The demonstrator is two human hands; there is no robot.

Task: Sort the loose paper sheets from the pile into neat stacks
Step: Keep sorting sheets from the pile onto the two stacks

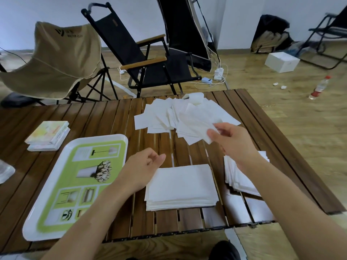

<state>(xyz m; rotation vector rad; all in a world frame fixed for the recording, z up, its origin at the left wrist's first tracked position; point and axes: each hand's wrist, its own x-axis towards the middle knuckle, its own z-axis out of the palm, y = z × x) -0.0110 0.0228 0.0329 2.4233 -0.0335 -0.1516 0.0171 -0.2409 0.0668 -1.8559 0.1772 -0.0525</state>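
Observation:
A loose pile of white paper sheets lies spread at the far middle of the wooden slat table. A neat stack of white sheets sits at the near middle. A rougher, fanned stack lies to its right, partly under my right forearm. My right hand pinches one white sheet at its near edge, just over the pile's near right side. My left hand hovers at the neat stack's left corner, its fingers loosely curled with nothing in them.
A white tray with green pictures lies at the near left. Two small booklets sit behind it. Folding chairs stand beyond the table. A white box and a bottle are on the floor at right.

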